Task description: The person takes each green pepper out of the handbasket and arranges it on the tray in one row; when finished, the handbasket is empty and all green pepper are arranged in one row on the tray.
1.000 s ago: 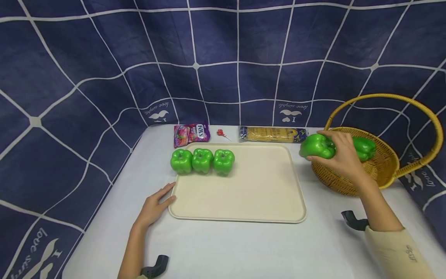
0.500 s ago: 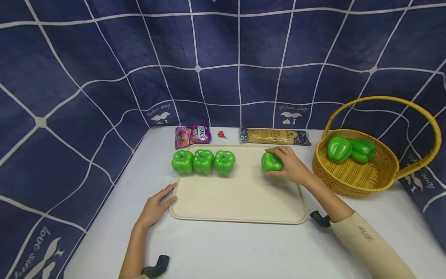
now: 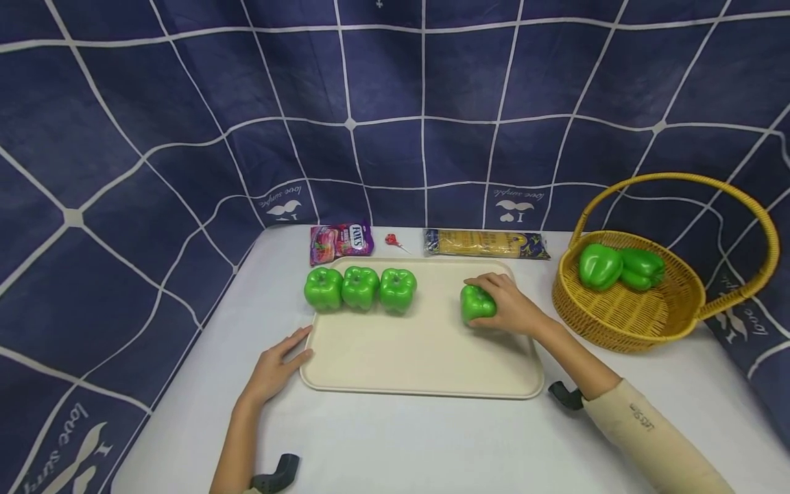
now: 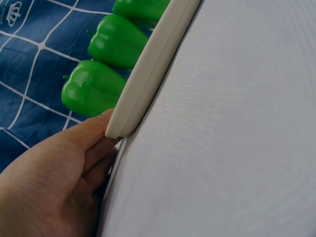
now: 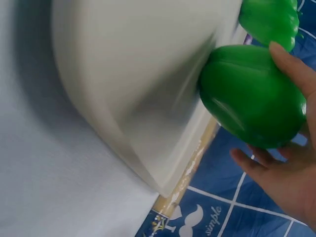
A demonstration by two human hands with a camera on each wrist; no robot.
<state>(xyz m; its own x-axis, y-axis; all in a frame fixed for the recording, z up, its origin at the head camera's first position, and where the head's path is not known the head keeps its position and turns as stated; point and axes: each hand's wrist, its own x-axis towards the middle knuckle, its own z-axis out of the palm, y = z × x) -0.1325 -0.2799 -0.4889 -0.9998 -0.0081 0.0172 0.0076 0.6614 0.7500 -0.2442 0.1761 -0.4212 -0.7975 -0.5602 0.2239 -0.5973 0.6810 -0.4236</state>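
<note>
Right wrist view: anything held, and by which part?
Yes: the right hand holds a green bell pepper by opposite sides of its body, between thumb and fingers.

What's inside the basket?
In the basket: two green peppers, one at the left, the other just right of it. Bare woven floor shows nearer the camera; whatever is under the peppers is covered.

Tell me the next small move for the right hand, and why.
I'd probably move the held pepper left and set it down beside the row of three peppers. The right hand grips it over the tray, and bare tray lies between it and the row's right end.
</note>
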